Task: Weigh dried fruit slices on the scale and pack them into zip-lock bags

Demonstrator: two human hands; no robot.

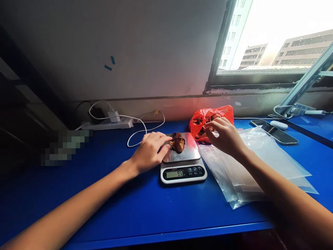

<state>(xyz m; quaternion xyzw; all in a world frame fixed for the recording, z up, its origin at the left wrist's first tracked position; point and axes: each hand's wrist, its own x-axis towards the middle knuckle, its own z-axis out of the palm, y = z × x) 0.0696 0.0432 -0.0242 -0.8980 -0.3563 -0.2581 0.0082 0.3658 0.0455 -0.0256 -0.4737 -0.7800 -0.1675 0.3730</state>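
Observation:
A kitchen scale (pixel 183 173) with a steel plate and a display that appears to read 9.5 stands on the blue table. Crinkled brown dried pieces (pixel 178 143) lie on its plate. My left hand (pixel 151 152) is at the plate's left side, thumb and fingers apart, with the fingertips right by the dried pieces. Behind the scale to the right, a red plastic bag (pixel 227 111) gapes around more brown dried pieces. Over that bag reaches my right hand (pixel 224 135), fingers bent and slightly apart at the pieces; I see nothing held in it.
Clear plastic bags (pixel 260 159) lie stacked right of the scale, under my right forearm. A phone (pixel 279 133) and a white rounded case (pixel 279 125) are farther right. Along the wall runs a power strip (pixel 125 123) with a white cable (pixel 131 137) looping toward the scale.

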